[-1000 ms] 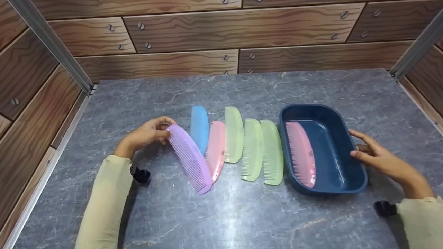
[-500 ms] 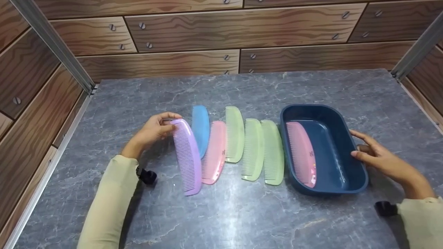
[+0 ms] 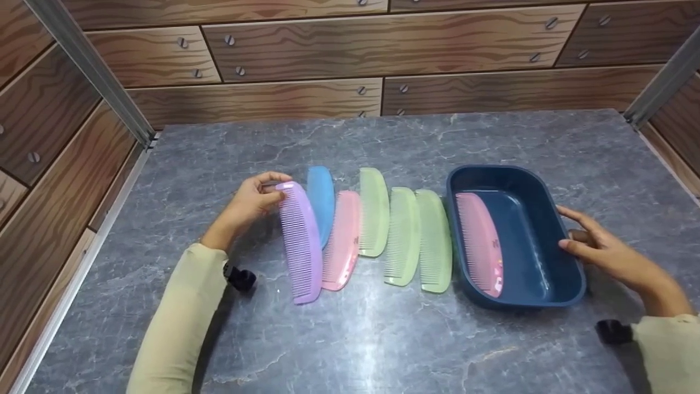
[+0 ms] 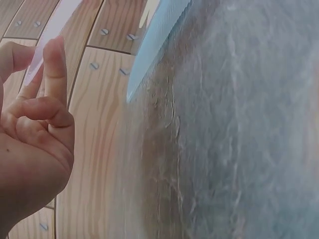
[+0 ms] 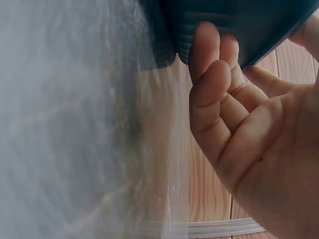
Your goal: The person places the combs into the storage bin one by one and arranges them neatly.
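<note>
My left hand point(image 3: 250, 200) pinches a purple comb point(image 3: 303, 246) by its far end, between thumb and fingers. The comb's teeth face left, and it overlaps a blue comb point(image 3: 321, 197) in the head view. In the left wrist view the purple comb's tip point(image 4: 37, 64) sits between the fingertips. To its right a pink comb point(image 3: 342, 241) lies on the table. Beyond that come three pale green combs point(image 3: 403, 235). My right hand point(image 3: 607, 251) holds the right side of a dark blue tub point(image 3: 571, 290), thumb at the rim. Inside the tub, along its left wall, is another pink comb point(image 3: 481, 246).
The grey marbled table point(image 3: 361, 339) has wood-patterned panels point(image 3: 383, 49) behind it and at both sides. Metal posts point(image 3: 93, 71) stand at the back corners. Each wrist wears a small black camera point(image 3: 240, 279).
The purple comb has swung from a slant to nearly upright in the view, its near end moving left. My left hand has shifted slightly right and farther away. The right hand stays on the tub.
</note>
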Demonstrator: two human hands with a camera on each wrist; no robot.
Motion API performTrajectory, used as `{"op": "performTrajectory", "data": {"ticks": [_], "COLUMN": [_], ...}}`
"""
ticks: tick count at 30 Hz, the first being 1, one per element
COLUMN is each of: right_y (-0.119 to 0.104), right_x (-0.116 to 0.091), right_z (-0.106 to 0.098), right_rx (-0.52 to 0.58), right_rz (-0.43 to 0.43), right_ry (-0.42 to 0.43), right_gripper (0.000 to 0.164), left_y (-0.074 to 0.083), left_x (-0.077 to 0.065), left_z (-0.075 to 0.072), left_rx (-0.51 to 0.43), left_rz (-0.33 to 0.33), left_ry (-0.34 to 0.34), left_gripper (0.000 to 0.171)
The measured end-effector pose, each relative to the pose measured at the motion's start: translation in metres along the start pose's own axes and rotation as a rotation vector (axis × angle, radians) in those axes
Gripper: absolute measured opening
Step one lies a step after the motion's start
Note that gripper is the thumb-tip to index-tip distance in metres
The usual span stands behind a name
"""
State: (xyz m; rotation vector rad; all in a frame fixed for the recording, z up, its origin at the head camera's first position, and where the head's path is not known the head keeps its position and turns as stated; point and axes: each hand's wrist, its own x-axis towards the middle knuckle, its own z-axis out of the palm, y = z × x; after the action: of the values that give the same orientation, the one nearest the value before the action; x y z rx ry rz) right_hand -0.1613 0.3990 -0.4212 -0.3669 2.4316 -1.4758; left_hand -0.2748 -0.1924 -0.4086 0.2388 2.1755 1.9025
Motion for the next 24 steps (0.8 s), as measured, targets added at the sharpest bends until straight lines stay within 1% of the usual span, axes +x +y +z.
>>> {"op": "performTrajectory", "data": {"ticks": [2,6,9,12,17,24], "right_y": [0.0,-0.001,-0.002,-0.002,-0.002,-0.002], "right_x": [-0.001,-0.002,-0.003,-0.004,-0.003,-0.003], "right_z": [-0.001,-0.001,-0.001,-0.002,-0.001,-0.002], "right_rx": [0.003,0.002,0.012,0.012,0.001,0.0], "right_rz": [-0.004,-0.013,-0.023,-0.023,-0.005,0.013], "right_ry": [-0.004,-0.011,-0.023,-0.024,-0.015,-0.014], "right_gripper": [0.064,0.064,0.064,0.063,0.064,0.064], "left_y": [0.0,0.003,0.008,0.014,0.021,0.027], "left_x": [0.001,0.001,0.003,0.005,0.01,0.016], "left_z": [0.002,0.006,0.01,0.015,0.024,0.039], "left_rx": [-0.015,-0.046,-0.07,-0.085,-0.096,-0.111], "left_rz": [0.001,0.005,0.0,0.004,0.027,0.025], "left_ry": [0.002,0.037,0.064,0.076,0.07,0.059], "left_gripper": [0.03,0.031,0.032,0.033,0.033,0.035]}}
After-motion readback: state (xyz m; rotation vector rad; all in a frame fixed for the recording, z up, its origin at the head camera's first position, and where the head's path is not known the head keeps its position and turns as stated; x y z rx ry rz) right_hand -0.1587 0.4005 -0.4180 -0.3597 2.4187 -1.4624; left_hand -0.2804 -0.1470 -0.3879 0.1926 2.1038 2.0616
